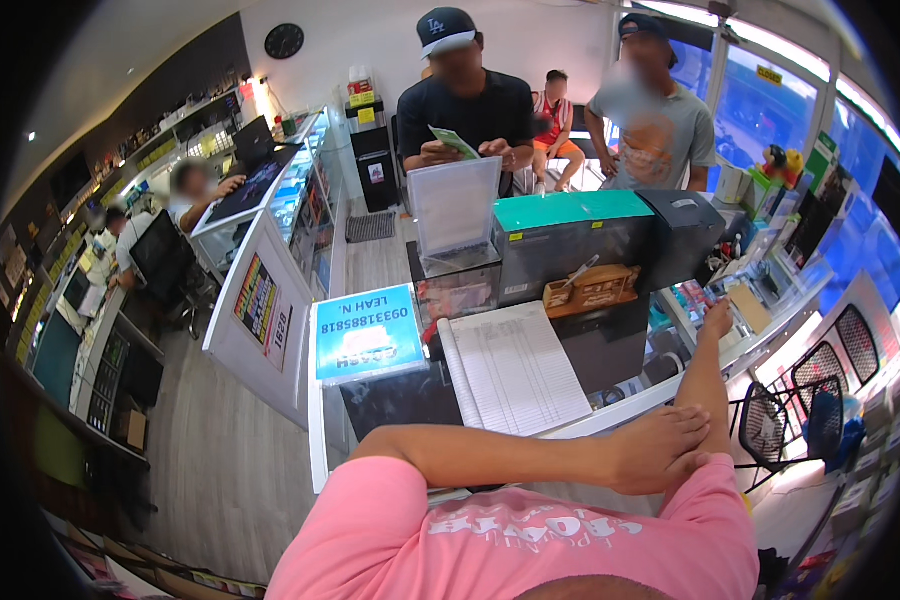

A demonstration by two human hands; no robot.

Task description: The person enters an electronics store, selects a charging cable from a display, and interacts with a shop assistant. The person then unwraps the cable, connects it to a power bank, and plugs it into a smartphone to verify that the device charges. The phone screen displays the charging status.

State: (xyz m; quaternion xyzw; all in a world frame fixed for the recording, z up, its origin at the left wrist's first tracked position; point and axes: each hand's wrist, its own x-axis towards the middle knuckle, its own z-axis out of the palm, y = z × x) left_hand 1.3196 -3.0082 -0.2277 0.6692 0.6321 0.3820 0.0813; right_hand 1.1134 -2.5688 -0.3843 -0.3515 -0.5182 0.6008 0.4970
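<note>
My left hand [660, 447] lies across my right forearm [705, 385] near the elbow, its fingers laid over the skin and nothing held in them. Stretched forward over the glass counter, my right arm ends in my right hand [716, 316], which rests by the display at the right; its fingers are too small to make out. An open ruled logbook [520, 370] lies on the counter before me. Beside it on the left is a blue printed sign [368, 333]. A pen [580, 270] stands at a brown wooden holder [595, 290].
Across the counter, a person in a black shirt [470, 110] holds a green-and-white paper [454, 142]. Another person in grey [650, 130] stands alongside. A clear sign stand [453, 212] and a teal-topped box [570, 210] rise between us. Black chairs [820, 385] stand at right; a white half-door [260, 320] at left.
</note>
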